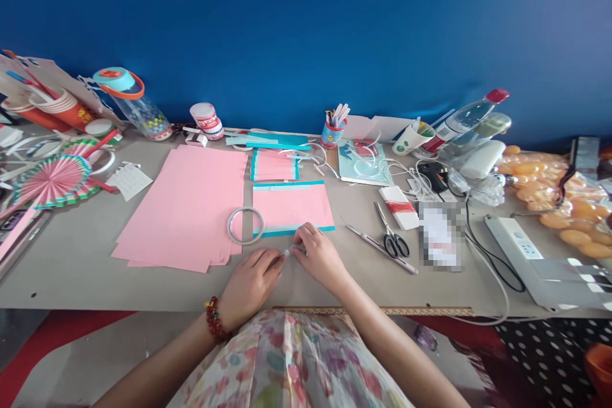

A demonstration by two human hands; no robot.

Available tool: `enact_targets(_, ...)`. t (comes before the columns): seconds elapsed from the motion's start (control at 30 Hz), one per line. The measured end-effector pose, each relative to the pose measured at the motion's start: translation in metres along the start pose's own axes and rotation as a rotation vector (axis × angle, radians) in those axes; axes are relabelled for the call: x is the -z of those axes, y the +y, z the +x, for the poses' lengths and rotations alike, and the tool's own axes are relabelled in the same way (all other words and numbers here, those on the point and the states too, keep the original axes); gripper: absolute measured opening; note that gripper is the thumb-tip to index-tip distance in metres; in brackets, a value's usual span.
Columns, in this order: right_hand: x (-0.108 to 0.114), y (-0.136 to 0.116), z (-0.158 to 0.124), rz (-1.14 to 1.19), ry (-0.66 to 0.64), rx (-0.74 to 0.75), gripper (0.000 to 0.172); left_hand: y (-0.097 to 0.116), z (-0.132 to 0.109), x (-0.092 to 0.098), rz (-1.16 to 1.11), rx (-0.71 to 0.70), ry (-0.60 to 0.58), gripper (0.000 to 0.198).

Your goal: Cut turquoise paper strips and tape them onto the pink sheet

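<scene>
My left hand (251, 284) and my right hand (319, 255) meet at the table's near edge, both pinched on a thin white strip (291, 250) stretched between them. Just beyond my fingers lies a pink paper card with teal borders (291, 207). A roll of clear tape (245, 224) lies to its left, partly on a stack of pink paper sheets (186, 204). A second, smaller pink card with teal edges (274, 166) lies farther back. A red bead bracelet (213, 320) circles my left wrist.
Scissors (393, 236) and a thin craft knife (382, 248) lie right of my hands. A power strip (516, 245), bottles (459, 121), a pen cup (332, 131) and a paper cup (408, 138) crowd the back right. Paper fans (50, 182) and stacked cups (57, 105) fill the left.
</scene>
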State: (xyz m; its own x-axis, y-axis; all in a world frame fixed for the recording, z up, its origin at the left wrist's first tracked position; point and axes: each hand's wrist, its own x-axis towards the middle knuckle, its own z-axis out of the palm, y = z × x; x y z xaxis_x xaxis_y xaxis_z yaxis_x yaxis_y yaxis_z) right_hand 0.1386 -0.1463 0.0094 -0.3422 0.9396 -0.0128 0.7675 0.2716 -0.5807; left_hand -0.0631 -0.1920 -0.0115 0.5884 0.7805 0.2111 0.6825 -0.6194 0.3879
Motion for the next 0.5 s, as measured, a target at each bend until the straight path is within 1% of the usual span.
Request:
enact_targets(0.17,-0.001,0.005,0.0,0.081,0.018,0.01,0.022,-0.001,0.0,0.0,-0.003,0.002,-0.009,0.028)
enact_targets(0.3,-0.002,0.003,-0.001,0.029,0.02,0.025,0.017,0.001,0.0,0.002,-0.024,0.008,-0.021,0.03)
enact_targets(0.37,-0.002,0.002,-0.001,-0.003,0.018,0.033,0.017,0.002,0.0,0.005,-0.053,0.008,-0.016,0.031)
enact_targets(0.43,-0.001,0.002,-0.001,-0.006,0.016,0.043,0.02,0.0,0.0,0.009,-0.102,0.0,-0.007,0.029)
enact_targets(0.5,0.0,0.004,-0.002,0.013,0.017,0.049,0.022,-0.006,0.0,0.014,-0.139,0.024,0.038,0.027)
